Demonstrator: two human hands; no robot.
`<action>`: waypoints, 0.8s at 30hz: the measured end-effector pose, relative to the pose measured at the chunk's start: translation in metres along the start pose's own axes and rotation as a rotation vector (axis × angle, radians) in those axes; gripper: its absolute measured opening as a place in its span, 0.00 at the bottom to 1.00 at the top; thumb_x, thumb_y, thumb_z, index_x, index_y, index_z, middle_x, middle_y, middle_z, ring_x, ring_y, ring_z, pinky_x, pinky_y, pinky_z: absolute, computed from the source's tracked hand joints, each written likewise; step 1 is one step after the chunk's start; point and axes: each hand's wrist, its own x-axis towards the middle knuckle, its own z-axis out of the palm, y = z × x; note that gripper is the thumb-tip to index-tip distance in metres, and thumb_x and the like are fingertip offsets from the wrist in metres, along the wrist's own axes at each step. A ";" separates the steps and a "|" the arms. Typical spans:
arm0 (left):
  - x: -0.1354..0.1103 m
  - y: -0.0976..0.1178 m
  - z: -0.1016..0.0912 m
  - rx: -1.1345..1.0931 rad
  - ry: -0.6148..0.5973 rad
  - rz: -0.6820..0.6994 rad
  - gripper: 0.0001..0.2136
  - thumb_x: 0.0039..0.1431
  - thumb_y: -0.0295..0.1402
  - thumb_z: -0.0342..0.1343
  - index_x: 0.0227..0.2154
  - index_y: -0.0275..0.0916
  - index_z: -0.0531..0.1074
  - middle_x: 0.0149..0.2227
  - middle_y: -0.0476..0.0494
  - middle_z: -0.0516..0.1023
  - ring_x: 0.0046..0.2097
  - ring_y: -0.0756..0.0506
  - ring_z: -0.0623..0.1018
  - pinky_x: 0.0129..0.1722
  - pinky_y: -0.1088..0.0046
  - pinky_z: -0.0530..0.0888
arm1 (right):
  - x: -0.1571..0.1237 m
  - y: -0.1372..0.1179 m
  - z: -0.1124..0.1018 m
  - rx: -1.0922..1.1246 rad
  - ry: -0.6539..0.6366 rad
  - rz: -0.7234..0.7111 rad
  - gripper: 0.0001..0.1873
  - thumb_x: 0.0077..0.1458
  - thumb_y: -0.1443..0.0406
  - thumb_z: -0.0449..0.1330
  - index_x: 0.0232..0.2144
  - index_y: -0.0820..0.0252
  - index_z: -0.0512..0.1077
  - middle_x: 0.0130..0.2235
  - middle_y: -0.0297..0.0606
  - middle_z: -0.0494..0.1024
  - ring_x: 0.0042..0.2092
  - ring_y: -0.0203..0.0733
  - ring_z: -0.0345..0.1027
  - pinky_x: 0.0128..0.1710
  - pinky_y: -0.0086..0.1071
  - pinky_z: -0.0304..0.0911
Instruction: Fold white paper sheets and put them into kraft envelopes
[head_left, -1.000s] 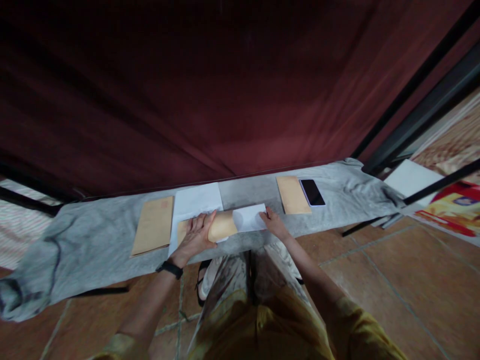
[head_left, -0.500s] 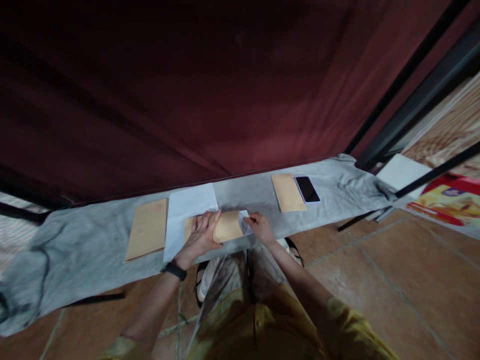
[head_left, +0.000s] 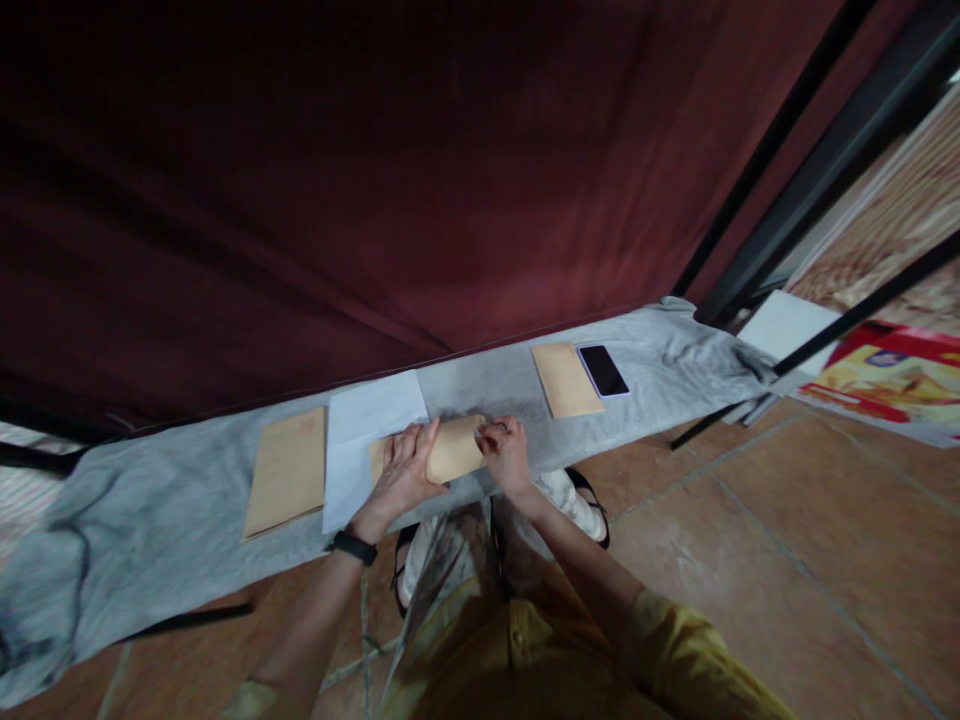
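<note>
A brown envelope [head_left: 456,450] lies crosswise in front of me, its left part over white paper sheets [head_left: 375,410]. My left hand [head_left: 405,468] presses down on it, open, fingers laid flat and a little apart, a dark band at the wrist. At the envelope's right end, my right hand [head_left: 506,455] is closed in a pinch on a folded white paper [head_left: 478,432]. Only a sliver of that paper shows at the envelope's mouth; the fingertips are partly hidden.
A grey cloth [head_left: 180,500] covers the narrow bench. Brown envelopes [head_left: 286,470] lie on the left; another brown envelope [head_left: 568,380] lies beside a phone [head_left: 604,372] on the right. Behind hangs a dark red curtain [head_left: 450,200]. A red-and-yellow box [head_left: 900,385] stands at far right.
My right hand has moved slightly left, toward the envelope's mouth. Much less of the white paper sticks out than before. My left hand stays pressed on the envelope; the view has shifted slightly.
</note>
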 end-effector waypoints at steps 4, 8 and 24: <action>0.001 0.002 0.001 0.010 0.026 0.036 0.57 0.44 0.42 0.68 0.72 0.44 0.38 0.68 0.30 0.56 0.69 0.28 0.57 0.67 0.43 0.51 | 0.002 0.002 0.005 0.153 -0.040 0.123 0.05 0.54 0.68 0.62 0.28 0.56 0.78 0.38 0.37 0.78 0.37 0.39 0.72 0.39 0.29 0.64; 0.001 0.002 0.001 0.023 0.026 0.044 0.58 0.44 0.42 0.69 0.72 0.45 0.37 0.68 0.29 0.56 0.69 0.28 0.57 0.66 0.43 0.52 | 0.002 0.001 0.002 0.143 -0.072 0.187 0.05 0.55 0.67 0.61 0.28 0.57 0.77 0.30 0.33 0.79 0.31 0.38 0.71 0.32 0.27 0.59; 0.009 0.013 -0.009 0.024 -0.003 0.077 0.55 0.48 0.42 0.68 0.72 0.45 0.38 0.70 0.29 0.53 0.71 0.27 0.54 0.67 0.40 0.49 | 0.000 0.001 -0.004 0.247 0.035 0.279 0.04 0.53 0.64 0.58 0.33 0.54 0.66 0.28 0.30 0.74 0.30 0.38 0.69 0.32 0.28 0.61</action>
